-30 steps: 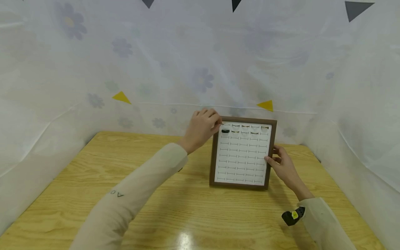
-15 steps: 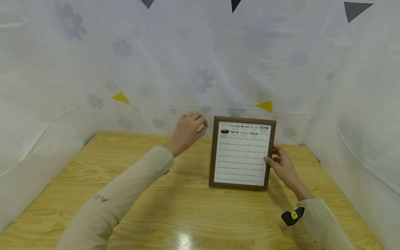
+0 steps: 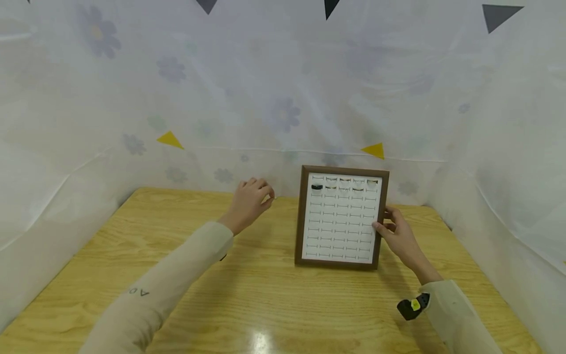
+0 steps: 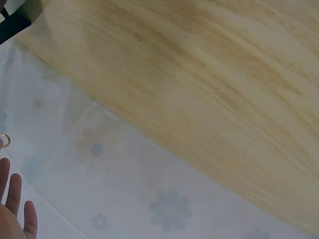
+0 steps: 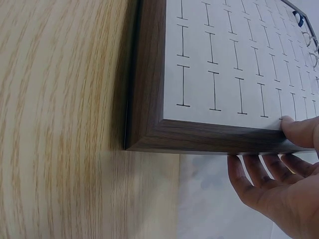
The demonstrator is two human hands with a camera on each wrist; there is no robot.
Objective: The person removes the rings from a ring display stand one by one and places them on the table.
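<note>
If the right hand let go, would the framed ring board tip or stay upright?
The framed ring board stands steeply on its bottom edge, so it probably tips easily. The right hand grips its side, seemingly steadying it. Its wooden frame looks rigid, not floppy.

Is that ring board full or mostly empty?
Mostly empty. The framed ring board has rings only in its top row; the slots below show bare.

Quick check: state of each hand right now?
Left hand: pinches a small ring.
Right hand: grips the ring display frame by its right edge.
</note>
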